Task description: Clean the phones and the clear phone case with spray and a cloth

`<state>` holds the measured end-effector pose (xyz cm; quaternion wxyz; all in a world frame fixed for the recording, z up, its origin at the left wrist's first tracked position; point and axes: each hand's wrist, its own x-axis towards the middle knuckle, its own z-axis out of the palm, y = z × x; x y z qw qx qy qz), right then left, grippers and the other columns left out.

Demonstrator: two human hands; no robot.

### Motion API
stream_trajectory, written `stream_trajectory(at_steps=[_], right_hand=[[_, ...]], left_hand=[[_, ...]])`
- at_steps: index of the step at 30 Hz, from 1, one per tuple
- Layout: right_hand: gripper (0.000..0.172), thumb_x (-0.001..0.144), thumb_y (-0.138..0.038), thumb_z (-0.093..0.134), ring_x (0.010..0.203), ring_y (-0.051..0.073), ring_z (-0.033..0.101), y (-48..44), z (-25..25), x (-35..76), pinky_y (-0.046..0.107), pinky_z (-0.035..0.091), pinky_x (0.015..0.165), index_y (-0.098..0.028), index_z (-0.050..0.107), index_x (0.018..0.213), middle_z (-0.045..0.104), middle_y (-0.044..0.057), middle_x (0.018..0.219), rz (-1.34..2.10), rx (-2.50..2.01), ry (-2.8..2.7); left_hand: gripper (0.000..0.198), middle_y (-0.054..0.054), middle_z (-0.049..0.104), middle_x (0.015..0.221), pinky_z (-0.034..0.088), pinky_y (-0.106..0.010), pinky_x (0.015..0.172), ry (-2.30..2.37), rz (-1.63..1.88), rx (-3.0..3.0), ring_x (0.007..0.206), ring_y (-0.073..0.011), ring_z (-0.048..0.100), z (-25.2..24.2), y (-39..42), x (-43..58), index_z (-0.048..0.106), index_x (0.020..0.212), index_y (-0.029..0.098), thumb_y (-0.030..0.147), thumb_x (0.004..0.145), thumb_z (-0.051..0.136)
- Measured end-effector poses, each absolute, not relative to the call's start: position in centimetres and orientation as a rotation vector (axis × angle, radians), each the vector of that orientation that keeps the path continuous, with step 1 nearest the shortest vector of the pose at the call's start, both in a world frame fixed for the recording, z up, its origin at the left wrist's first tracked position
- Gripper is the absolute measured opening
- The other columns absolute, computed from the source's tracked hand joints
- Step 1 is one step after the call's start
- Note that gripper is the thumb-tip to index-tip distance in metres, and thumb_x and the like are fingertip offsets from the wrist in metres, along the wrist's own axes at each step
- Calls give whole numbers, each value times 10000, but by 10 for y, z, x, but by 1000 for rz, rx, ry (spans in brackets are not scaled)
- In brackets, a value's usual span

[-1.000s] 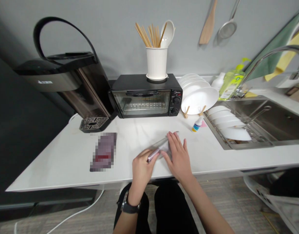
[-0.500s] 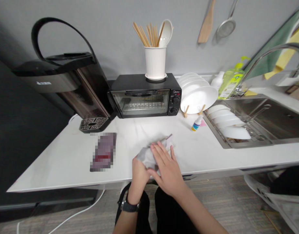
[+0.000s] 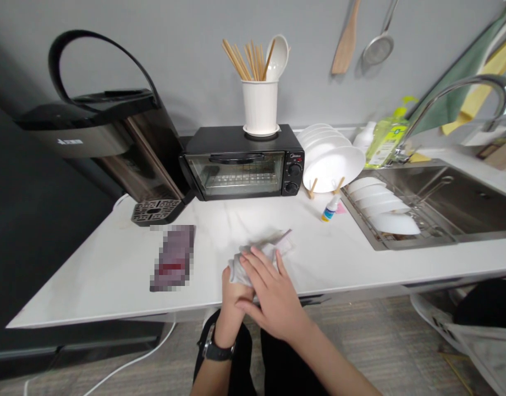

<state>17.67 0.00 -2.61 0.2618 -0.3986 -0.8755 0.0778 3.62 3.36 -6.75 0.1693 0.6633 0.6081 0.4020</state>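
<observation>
A crumpled light grey cloth (image 3: 238, 268) is bunched between my two hands above the counter's front edge. My left hand (image 3: 233, 294), with a dark watch on its wrist, is under the cloth, which covers its fingers. My right hand (image 3: 273, 294) lies across the top, its fingers stretched out over the cloth and its thumb over the back of my left hand. Past my right fingertips a thin purplish strip (image 3: 284, 237) sticks out; what it belongs to is hidden. Left of my hands a flat purple item (image 3: 174, 256), blurred out by pixels, lies on the counter.
Behind stand a drink dispenser (image 3: 113, 148), a toaster oven (image 3: 242, 165) carrying a utensil cup (image 3: 260, 107), and racked white plates (image 3: 335, 168). A small spray bottle (image 3: 330, 209) stands right of my hands. White bowls (image 3: 395, 224) sit at the sink (image 3: 479, 195).
My right hand has slid a little left, further over the back of my left hand. The cloth has shifted and bunched along with it.
</observation>
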Motion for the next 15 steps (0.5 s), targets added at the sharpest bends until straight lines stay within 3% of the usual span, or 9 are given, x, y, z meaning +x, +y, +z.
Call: stream_trajectory(at_steps=[4,8,11,15], right_hand=[[629,1067,-488,434,1579,289,290,31,-33,202,608,128,1299,-136,368,1585,451,155,1629,121,-1254,-2221],[618,1070,-517,403,1589,358,237,54,-37,218,680,182,1255,-109,421,1533,441,198,1618,24,-1396,-2081],[675,1031,-585,461,1596,401,172,38,-38,198,692,201,1247,-71,481,1468,456,232,1588,47,-1296,-2132],[774,999,-611,522,1556,362,291,7,-41,166,623,182,1286,-56,411,1527,508,215,1548,138,-1066,-2296]], left_hand=[[194,-19,694,708,506,-270,661,1634,1128,1977,651,-170,638,-54,30,37,671,700,200,123,867,609],[172,-41,750,893,517,-261,746,1544,1192,2008,803,-174,694,-40,26,40,743,899,204,238,972,590],[189,-39,733,828,521,-268,719,1549,1218,2033,759,-180,681,-48,28,38,702,796,192,167,930,571],[169,-22,699,704,523,-269,629,1572,1249,2016,620,-174,628,-64,34,33,637,728,192,120,856,552]])
